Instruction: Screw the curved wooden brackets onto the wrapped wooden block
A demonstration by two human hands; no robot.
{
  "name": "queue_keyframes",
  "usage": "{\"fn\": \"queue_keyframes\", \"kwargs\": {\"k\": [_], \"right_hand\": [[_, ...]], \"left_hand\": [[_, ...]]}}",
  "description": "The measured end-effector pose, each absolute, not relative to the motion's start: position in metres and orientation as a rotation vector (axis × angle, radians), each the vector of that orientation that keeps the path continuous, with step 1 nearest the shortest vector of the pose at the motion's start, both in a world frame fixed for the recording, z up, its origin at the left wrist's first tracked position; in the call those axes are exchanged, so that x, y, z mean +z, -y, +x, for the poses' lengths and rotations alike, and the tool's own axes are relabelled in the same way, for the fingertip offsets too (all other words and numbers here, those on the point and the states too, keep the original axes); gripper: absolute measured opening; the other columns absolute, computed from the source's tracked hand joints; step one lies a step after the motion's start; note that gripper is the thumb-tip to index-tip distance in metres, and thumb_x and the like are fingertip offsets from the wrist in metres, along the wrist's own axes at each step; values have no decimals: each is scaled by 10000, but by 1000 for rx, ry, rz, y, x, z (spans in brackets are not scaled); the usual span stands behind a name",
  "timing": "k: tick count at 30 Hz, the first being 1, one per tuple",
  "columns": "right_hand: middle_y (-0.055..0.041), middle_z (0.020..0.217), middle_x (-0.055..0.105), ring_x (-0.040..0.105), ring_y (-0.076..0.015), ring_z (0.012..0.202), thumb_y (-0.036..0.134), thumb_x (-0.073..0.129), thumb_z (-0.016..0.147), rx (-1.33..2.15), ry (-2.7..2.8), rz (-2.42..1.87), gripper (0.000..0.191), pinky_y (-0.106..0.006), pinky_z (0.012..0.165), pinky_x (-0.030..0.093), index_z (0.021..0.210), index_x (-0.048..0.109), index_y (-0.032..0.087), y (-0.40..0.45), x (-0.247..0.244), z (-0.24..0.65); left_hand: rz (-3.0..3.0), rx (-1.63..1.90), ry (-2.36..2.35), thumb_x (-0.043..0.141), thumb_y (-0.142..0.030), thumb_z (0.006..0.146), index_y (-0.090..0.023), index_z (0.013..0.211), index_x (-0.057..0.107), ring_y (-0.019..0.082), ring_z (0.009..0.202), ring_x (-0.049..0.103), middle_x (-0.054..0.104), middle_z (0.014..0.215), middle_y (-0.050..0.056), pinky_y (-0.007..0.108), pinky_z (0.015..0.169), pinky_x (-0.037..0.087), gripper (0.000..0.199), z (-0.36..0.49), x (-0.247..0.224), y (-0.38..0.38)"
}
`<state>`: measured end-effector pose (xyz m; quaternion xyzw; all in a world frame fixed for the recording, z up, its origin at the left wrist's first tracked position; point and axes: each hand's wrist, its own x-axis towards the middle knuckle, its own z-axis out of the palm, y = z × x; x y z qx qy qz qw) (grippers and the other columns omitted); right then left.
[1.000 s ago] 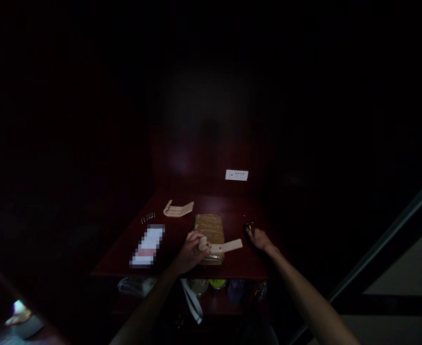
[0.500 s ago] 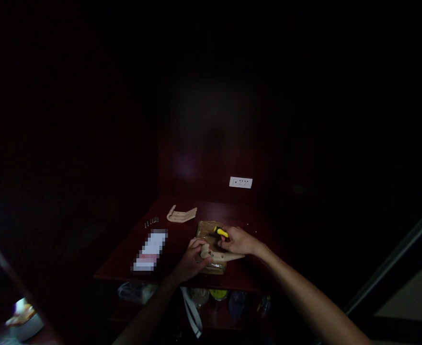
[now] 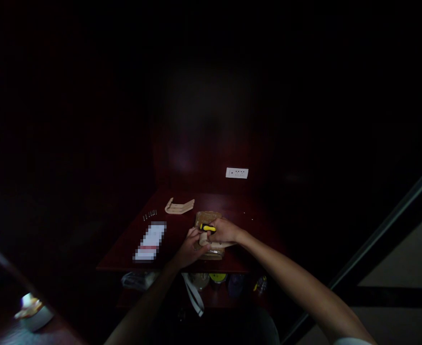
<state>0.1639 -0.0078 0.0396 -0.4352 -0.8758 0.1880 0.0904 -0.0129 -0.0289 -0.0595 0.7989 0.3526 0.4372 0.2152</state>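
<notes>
I have the left hand [image 3: 190, 248] pinching the hooked end of a curved wooden bracket [image 3: 204, 239], thumb on the near side and fingers around the far side. I read that grip as steadying the wood against the tool. The right hand [image 3: 227, 231] is closed around a yellow-and-black screwdriver handle [image 3: 208, 229], just above the bracket; its shaft is hidden from me, so I can't tell whether the tip meets the wood. The bracket lies across the near half of a brown wrapped package [image 3: 209, 215], which probably serves as a raised work block, though I can't confirm full contact.

Beyond, to the left on the dark red table [image 3: 120, 256], sits a 2nd wooden bracket [image 3: 179, 207], apart from the hands. Small metal screws [image 3: 149, 214] stand in a row beside it, presumably lined up for easy picking and counting. Nearer me is a pale rectangular sheet [image 3: 150, 242]; it is pixelated, so any print is unreadable. I can read 0 brands or labels, including on the handle, the package and the white wall socket [image 3: 237, 173].
</notes>
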Motion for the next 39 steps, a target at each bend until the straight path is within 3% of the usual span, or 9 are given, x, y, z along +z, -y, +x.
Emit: {"fn": "queue_keyframes", "kwargs": {"k": [9,21,24,28,39], "right_hand": [[4,663,645,525,-105,583,264,567,748,774,2662,-1303,182,-197,525,341,807,704,161,11,45,173],[33,649,565,444,-82,567,241,595,730,763,2643,-1247,155,-188,518,323,797,687,136,9,37,175],[16,645,588,462,-93,567,272,593,764,630,2698,-1175,159,-201,533,326,793,690,149,10,38,177],[-21,697,644,520,-114,592,280,577,793,370,2762,-1042,166,-218,559,337,838,698,176,14,37,180],[-34,770,681,568,-123,651,261,574,813,324,2788,-986,169,-206,587,361,882,697,169,14,32,184]], "left_hand": [[2215,1228,-994,648,-376,792,-233,955,681,231,1121,439,571,1102,61,381,1012,353,219,-11,-58,31],[2221,1209,-1013,643,-343,790,-233,975,675,241,1118,440,572,1081,70,399,999,365,217,-12,-58,30],[2222,1220,-1031,654,-339,778,-216,909,680,238,1117,438,568,1084,70,390,1001,362,182,-12,-58,30],[2226,1225,-1016,654,-333,780,-221,999,662,221,1102,447,568,1082,64,370,998,364,247,-12,-58,30],[2253,1181,-1006,640,-348,792,-220,977,663,224,1077,454,574,1048,64,373,977,373,227,-15,-54,31]]}}
